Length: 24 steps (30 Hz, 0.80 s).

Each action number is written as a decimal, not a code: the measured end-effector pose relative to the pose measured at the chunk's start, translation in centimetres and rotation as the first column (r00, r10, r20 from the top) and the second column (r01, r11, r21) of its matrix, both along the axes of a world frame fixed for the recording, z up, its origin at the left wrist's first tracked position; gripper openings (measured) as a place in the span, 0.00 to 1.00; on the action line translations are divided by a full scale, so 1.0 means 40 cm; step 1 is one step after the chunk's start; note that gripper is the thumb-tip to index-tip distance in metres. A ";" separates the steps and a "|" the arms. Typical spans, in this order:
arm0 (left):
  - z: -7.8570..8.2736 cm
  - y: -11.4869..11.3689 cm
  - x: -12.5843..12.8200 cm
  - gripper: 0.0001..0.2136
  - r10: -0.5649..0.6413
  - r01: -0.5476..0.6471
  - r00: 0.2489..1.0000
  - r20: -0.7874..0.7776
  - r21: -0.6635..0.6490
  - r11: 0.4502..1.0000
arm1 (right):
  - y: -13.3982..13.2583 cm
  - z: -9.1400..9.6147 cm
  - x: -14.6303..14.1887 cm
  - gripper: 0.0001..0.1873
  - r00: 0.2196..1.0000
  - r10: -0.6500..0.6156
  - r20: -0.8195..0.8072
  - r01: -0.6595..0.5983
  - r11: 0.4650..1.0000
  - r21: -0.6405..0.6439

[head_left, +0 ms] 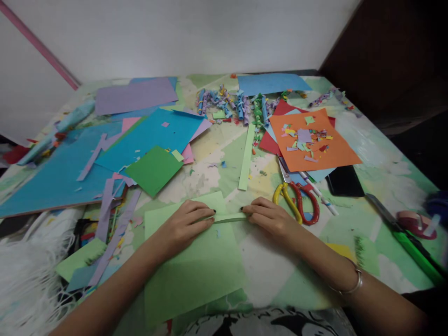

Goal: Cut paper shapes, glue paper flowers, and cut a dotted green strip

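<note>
My left hand (187, 223) and my right hand (269, 217) are closed on the two ends of a narrow light green paper strip (229, 218), which looks folded lengthwise. Beneath the strip and my left forearm lies a larger light green paper sheet (196, 280). A tiny bluish scrap (218, 232) sits on that sheet. Just right of my right hand are scissors (297, 200) with one yellow and one red handle. Beyond my hands a separate light green strip (247, 156) lies flat. The fingertips hide the ends of the strip.
Blue paper (157, 135) and a green square (154, 170) lie left. Orange paper (311, 130) bears scraps, near a black phone (346, 181). Rolled, fringed paper pieces (241, 105) line the back. A green-handled cutter (409, 242) and tape roll (416, 223) are right; white strings (28, 284) left.
</note>
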State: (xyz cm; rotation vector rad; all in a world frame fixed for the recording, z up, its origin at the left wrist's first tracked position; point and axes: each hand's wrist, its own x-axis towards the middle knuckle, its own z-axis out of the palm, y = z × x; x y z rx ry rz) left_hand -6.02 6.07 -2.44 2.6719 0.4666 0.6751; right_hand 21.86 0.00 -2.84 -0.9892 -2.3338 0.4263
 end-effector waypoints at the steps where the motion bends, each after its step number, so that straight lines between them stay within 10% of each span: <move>1: 0.003 0.001 0.000 0.11 -0.011 0.011 1.000 -0.001 0.024 1.000 | -0.002 0.001 0.001 0.14 1.000 -0.002 0.017 0.002 1.000 0.002; 8: 0.008 -0.011 0.009 0.12 0.082 -0.076 0.994 -0.073 0.078 0.994 | -0.003 0.009 -0.001 0.14 0.989 -0.132 -0.061 0.118 0.975 -0.188; 12: 0.011 -0.022 0.027 0.17 0.155 -0.126 0.980 -0.124 0.210 0.970 | 0.011 0.047 -0.001 0.11 0.904 -0.365 -0.223 0.221 0.844 -0.488; 15: 0.034 -0.027 0.050 0.10 0.163 -0.146 0.986 -0.046 0.253 0.956 | 0.028 0.091 0.013 0.07 0.787 -0.462 -0.409 0.079 0.732 -0.677; 18: 0.076 -0.035 0.080 0.06 0.291 -0.288 0.956 0.039 -0.074 0.955 | 0.037 0.135 0.030 0.15 0.650 -0.466 -0.600 -0.183 0.670 -0.719; 21: 0.108 -0.059 0.128 0.08 0.449 -0.338 0.893 0.021 -0.627 0.702 | 0.026 0.160 0.018 0.32 0.513 -0.468 -0.719 -0.294 0.691 -0.660; 24: 0.110 -0.106 0.191 0.09 0.450 -0.099 0.886 0.116 -0.899 0.427 | 0.006 0.155 -0.024 0.27 0.529 -0.513 -0.676 -0.248 0.668 -0.701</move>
